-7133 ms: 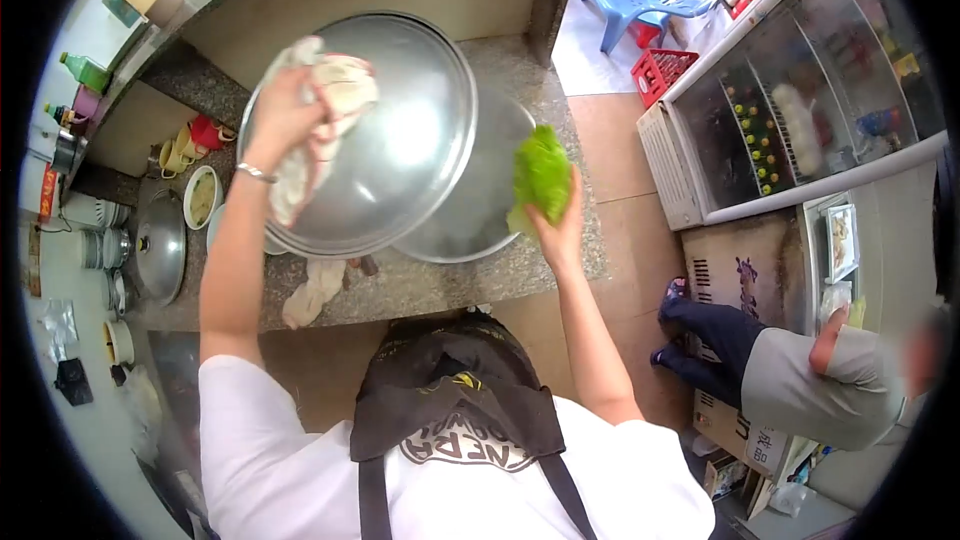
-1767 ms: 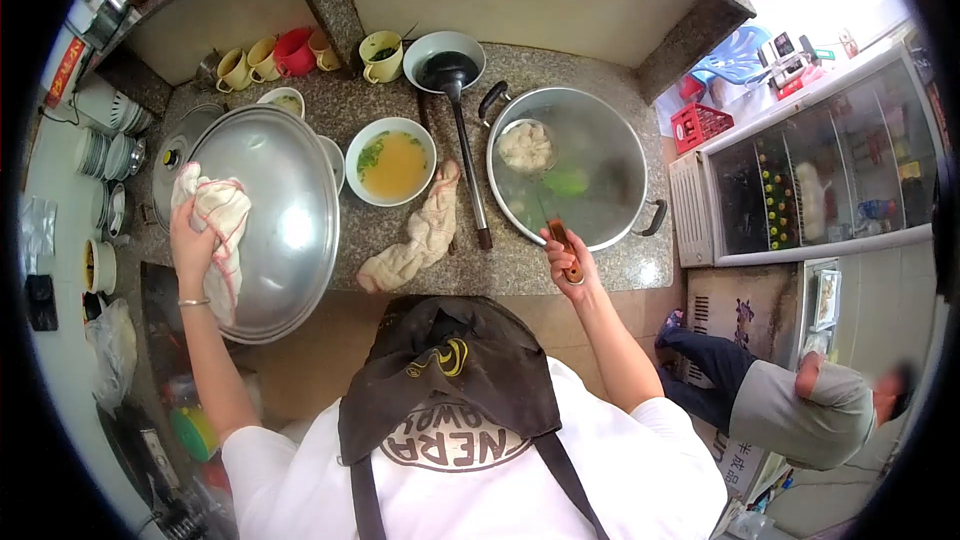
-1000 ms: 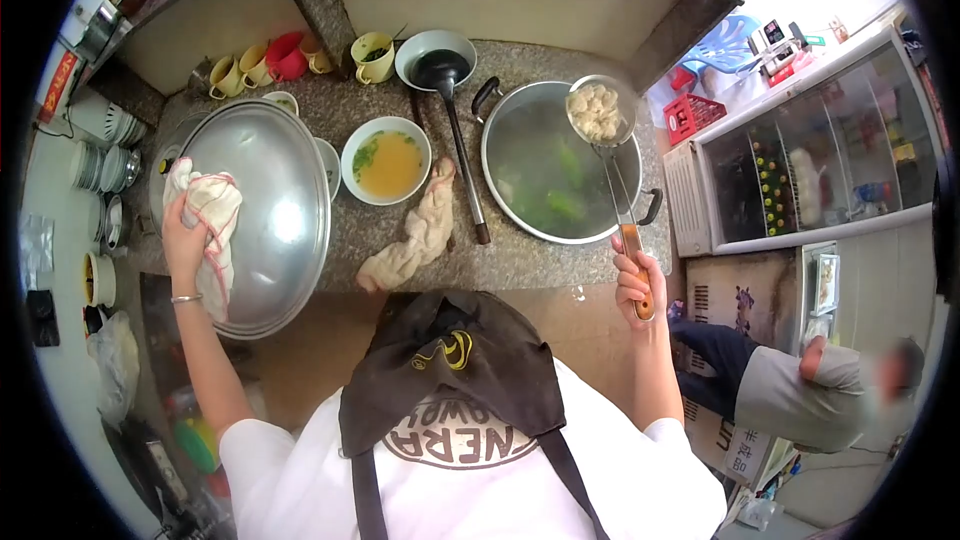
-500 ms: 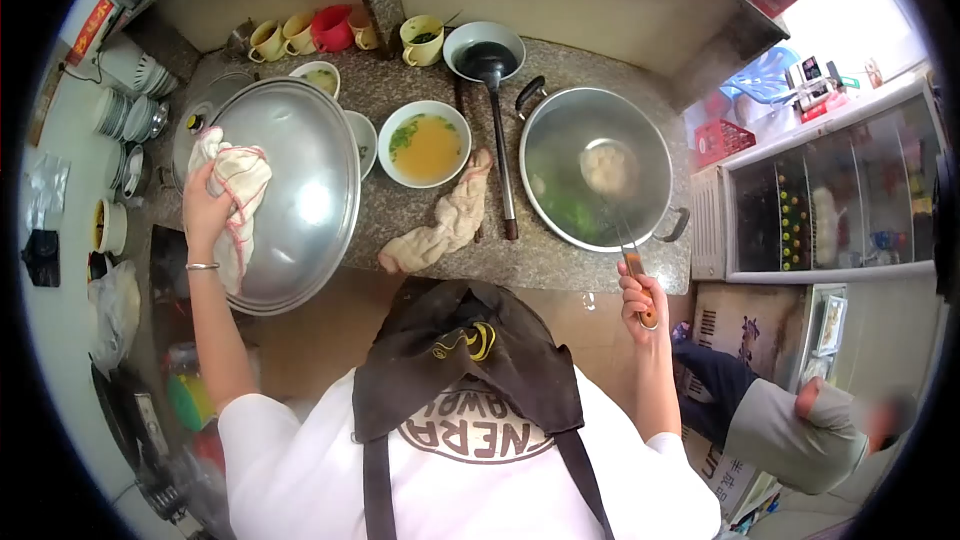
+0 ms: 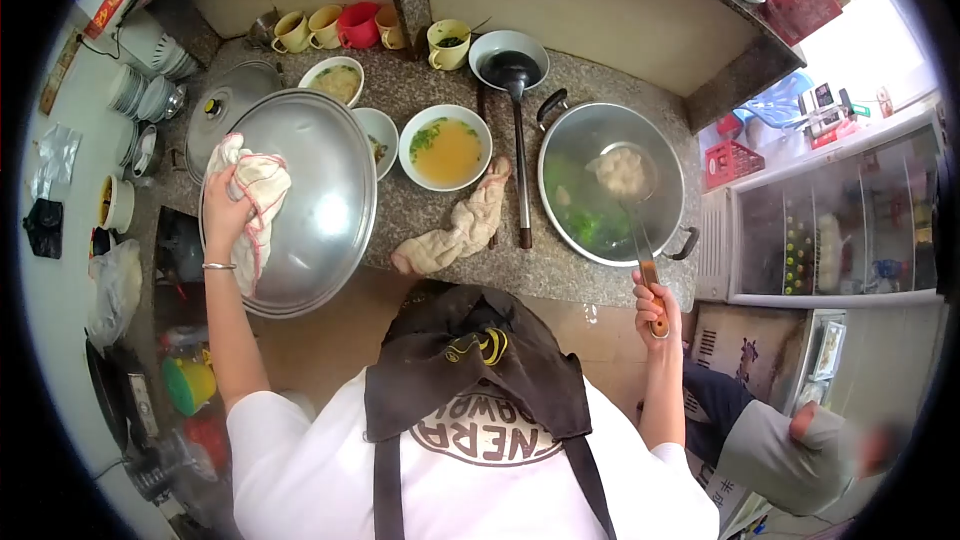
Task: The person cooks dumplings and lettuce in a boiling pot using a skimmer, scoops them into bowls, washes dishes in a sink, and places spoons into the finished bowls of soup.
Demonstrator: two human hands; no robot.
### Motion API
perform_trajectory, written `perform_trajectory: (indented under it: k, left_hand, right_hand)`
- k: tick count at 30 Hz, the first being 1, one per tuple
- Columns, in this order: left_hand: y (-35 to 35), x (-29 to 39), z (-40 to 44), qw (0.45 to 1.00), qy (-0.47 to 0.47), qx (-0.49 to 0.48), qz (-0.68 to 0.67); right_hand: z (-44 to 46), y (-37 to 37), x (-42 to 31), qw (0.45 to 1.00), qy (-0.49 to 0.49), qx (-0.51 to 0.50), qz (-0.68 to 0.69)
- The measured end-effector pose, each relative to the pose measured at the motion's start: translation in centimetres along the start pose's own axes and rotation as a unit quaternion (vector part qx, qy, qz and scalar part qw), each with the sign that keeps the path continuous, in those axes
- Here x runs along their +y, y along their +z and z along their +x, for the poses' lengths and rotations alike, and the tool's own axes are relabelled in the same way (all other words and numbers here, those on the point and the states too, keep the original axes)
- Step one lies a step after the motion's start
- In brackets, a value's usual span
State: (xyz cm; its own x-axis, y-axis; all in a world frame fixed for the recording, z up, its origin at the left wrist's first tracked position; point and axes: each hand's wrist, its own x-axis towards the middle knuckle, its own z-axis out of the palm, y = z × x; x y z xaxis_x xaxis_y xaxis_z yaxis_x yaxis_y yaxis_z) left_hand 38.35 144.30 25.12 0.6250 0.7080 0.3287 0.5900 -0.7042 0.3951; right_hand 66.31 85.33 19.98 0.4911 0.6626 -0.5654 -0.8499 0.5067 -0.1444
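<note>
My left hand (image 5: pixel 228 215) grips a white cloth (image 5: pixel 263 182) with red stripes, bunched at the middle of a large metal lid (image 5: pixel 325 220). The lid is tilted up on the left side of the counter. In my right hand (image 5: pixel 658 308) is the wooden handle of a skimmer (image 5: pixel 642 240). Its head reaches into a wide metal pot (image 5: pixel 548 215) and carries a pale clump of food (image 5: pixel 622 172), whose kind I cannot make out. Green leaves (image 5: pixel 598 228) lie in the steaming pot. A bowl of yellowish soup (image 5: pixel 446 150) with chopped greens stands between lid and pot.
A twisted cloth (image 5: pixel 455 228) and a long-handled ladle (image 5: pixel 521 170) lie left of the pot; the ladle's head rests in a bowl (image 5: pixel 533 44). Several mugs (image 5: pixel 325 28) line the back wall. Another person (image 5: pixel 775 445) is at the right, near a glass-fronted fridge (image 5: pixel 850 230).
The whole view has shifted, so things appear further right and slightly lower. The lid sits a little lower, showing more of the bowl behind it. Both hands keep their holds.
</note>
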Motion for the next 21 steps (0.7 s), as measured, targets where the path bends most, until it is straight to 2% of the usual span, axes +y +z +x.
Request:
perform_trajectory:
  k: [2, 6, 9, 12, 16, 18, 21]
  left_hand:
    - [-0.3, 0.1, -0.4, 1.000, -0.002, -0.004, 0.005]
    - [-0.4, -0.1, -0.6, 1.000, -0.020, -0.012, -0.010]
    - [-0.3, -1.0, -1.1, 1.000, -0.018, -0.008, -0.006]
    - [-0.8, -0.4, -0.8, 1.000, -0.024, -0.012, 0.006]
    - [-1.2, -0.9, -1.6, 1.000, -0.013, -0.017, 0.013]
    - [-1.5, -0.4, -1.7, 1.000, -0.016, -0.014, 0.023]
    - [-1.0, -0.3, -1.5, 0.999, -0.026, -0.019, 0.020]
  right_hand:
    - [0.0, 0.6, 0.3, 0.999, -0.010, 0.029, -0.016]
    - [0.1, -0.2, -0.4, 1.000, 0.013, 0.004, -0.001]
    - [0.8, 1.6, 0.2, 0.990, -0.005, 0.076, -0.118]
    - [0.3, 3.5, 0.9, 0.976, -0.024, 0.086, -0.198]
    - [-0.4, 6.2, 2.8, 0.942, -0.017, 0.073, -0.326]
    - [0.1, 7.2, 3.3, 0.939, -0.006, 0.059, -0.338]
    - [1.7, 9.4, 4.3, 0.924, 0.073, 0.015, -0.376]
